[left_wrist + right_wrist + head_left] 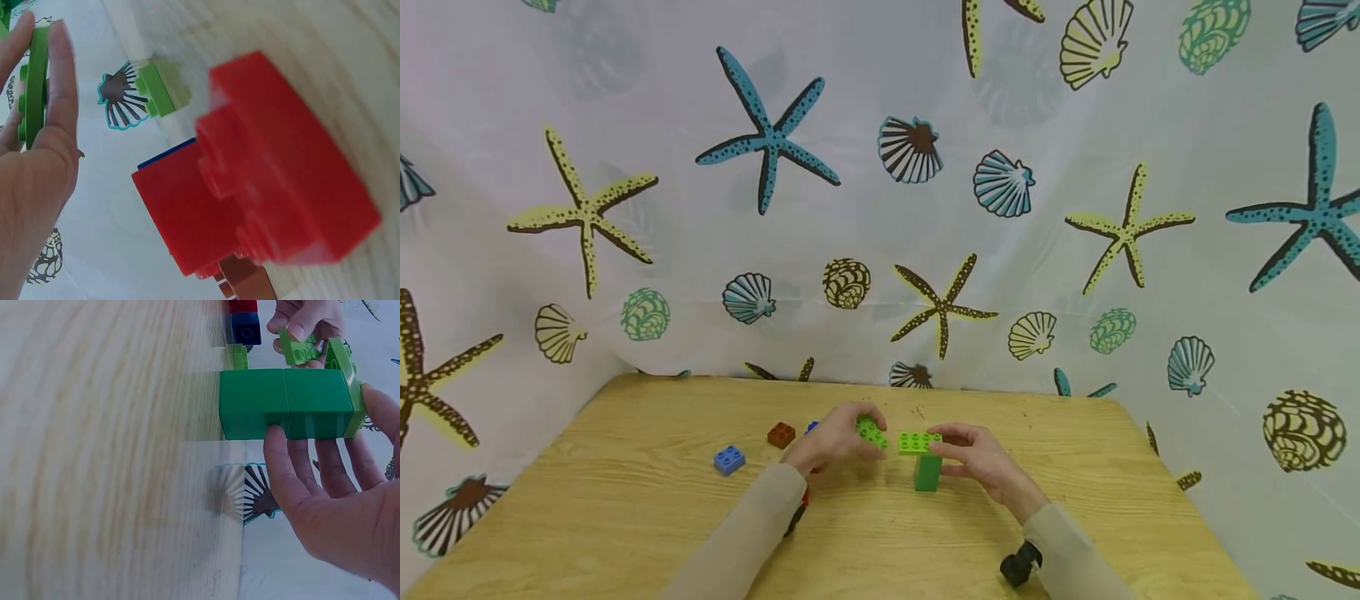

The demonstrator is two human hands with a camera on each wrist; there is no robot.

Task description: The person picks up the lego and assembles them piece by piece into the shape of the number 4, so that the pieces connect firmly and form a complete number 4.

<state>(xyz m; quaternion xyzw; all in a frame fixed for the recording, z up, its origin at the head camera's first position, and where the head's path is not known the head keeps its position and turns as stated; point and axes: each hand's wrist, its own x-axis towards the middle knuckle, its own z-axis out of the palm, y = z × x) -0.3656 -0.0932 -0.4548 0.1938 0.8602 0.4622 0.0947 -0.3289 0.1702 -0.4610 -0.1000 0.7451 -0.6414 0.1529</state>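
My left hand [838,437] pinches a light green toy brick [872,431] with raised studs, holding it above the table between thumb and fingers. To its right stands a dark green stack [284,403] of two bricks, upright on the table. A longer light green brick [919,442] lies across the top of the stack and overhangs to the left. My right hand [981,458] grips the stack from the right, its thumb at the top brick and its fingers along the side. Behind the stack, another light green brick [240,356] sits on the table.
A blue brick [728,460] and a brown brick [781,434] lie left of my left hand. Red bricks [294,162] are close under the left wrist, and a dark blue brick [246,328] is beyond the stack. A patterned cloth [850,217] hangs behind the wooden table [662,433].
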